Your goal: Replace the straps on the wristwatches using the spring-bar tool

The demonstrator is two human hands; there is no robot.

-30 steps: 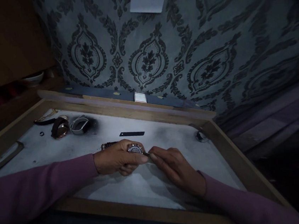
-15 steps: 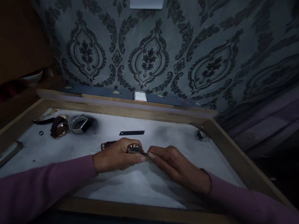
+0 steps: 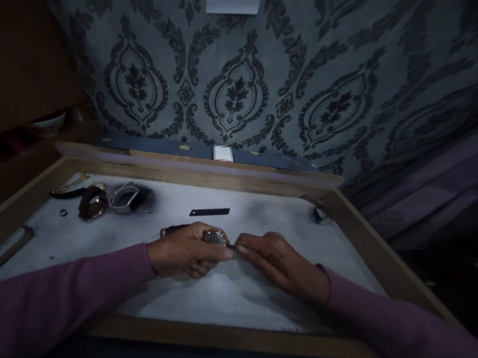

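Note:
My left hand (image 3: 187, 251) is wrapped round a wristwatch (image 3: 215, 237) with a round metal case, its thumb along the near edge. Its wide round metal face is turned up towards me. Close against the case's right side, my right hand (image 3: 273, 261) pinches a thin dark blade-like piece (image 3: 232, 246), mostly hidden by the fingertips. A dark strap (image 3: 176, 229) shows behind my left hand; whether it belongs to the held watch I cannot tell. Just beyond the hands, a flat black blade-shaped strip (image 3: 209, 212) lies on the white surface.
A wooden rim (image 3: 221, 176) surrounds the white tabletop (image 3: 263, 210). At the back left lie a brown-strapped watch (image 3: 93, 203), a pale-strapped band (image 3: 125, 199) and a black strap (image 3: 68, 193). A dark watch-like item (image 3: 319, 214) sits by the right rim. Patterned cloth hangs behind.
The watch has tilted in my left hand, so more of its round face shows. My left fingers have shifted below it. The right hand stays at its edge, pinching.

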